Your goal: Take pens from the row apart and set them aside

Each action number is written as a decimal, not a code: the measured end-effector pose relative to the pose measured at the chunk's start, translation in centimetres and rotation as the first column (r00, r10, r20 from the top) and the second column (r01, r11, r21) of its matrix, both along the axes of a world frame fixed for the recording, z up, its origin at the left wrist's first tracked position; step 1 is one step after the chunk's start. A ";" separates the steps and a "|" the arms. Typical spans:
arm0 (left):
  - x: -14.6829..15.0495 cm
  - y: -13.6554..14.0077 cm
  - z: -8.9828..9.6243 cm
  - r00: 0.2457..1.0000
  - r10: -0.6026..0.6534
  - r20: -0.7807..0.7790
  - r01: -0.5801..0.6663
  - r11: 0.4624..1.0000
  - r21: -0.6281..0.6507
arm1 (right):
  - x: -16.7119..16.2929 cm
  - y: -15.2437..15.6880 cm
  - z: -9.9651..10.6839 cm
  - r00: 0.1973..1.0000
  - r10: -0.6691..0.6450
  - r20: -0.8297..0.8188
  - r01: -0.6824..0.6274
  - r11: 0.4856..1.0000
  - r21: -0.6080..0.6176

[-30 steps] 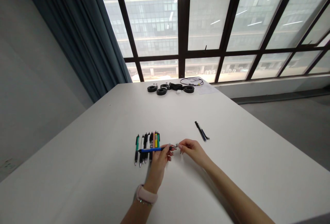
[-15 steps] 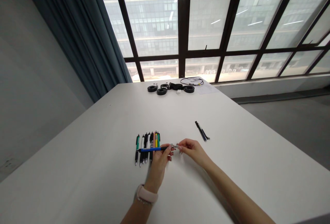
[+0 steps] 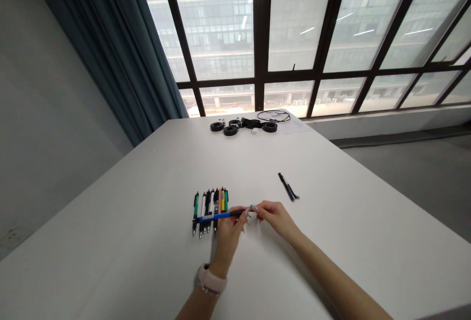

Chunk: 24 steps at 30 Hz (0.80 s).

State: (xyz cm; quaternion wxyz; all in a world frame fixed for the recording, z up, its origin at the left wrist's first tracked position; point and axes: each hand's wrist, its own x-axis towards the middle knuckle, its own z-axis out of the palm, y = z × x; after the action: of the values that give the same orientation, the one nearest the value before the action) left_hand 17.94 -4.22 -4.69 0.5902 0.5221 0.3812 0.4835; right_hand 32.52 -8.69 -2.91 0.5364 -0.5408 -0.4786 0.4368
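A blue-and-black pen (image 3: 217, 216) lies almost level across my left hand (image 3: 230, 231), whose thumb and fingers are closed round its black grip. My right hand (image 3: 274, 214) pinches a small silvery piece at the pen's right end, probably its tip; the fingers partly hide it. Beneath the pen's left half, several pens (image 3: 207, 204) lie side by side on the table, in green, white, black, pink and yellow. My left fingers cover the lower part of some of them.
Black slim pen-like pieces (image 3: 288, 186) lie on the white table (image 3: 147, 197) beyond my right hand. At the far end are several black rolls (image 3: 230, 130), a thin cable loop (image 3: 274, 116) and a paper sheet (image 3: 296, 127). Windows and a blue curtain (image 3: 121, 55) stand behind.
The pen has shifted slightly, its left end a little lower and its right end closer against my right fingertips. The short gap between pen and right fingers has closed. The laid-out pens stay put.
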 end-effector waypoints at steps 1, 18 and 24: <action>0.0 0.0 0.0 1.000 0.004 0.003 -0.004 1.000 -0.004 | 0.0 0.0 0.0 1.000 0.000 -0.002 0.000 1.000 -0.002; 0.3 0.1 0.3 0.986 0.044 0.159 -0.010 0.978 -0.208 | -0.3 -0.1 -0.2 0.933 -0.072 -0.352 0.049 0.996 -0.072; 0.3 0.2 -0.1 0.989 0.031 0.143 -0.001 0.979 -0.202 | -0.4 0.0 -0.3 0.989 -0.011 -0.146 0.005 0.999 -0.035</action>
State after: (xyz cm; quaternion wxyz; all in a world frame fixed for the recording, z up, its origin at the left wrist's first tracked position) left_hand 18.21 -3.97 -4.79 0.6622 0.4201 0.3882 0.4840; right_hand 32.08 -8.71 -3.18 0.5623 -0.5185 -0.4281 0.4814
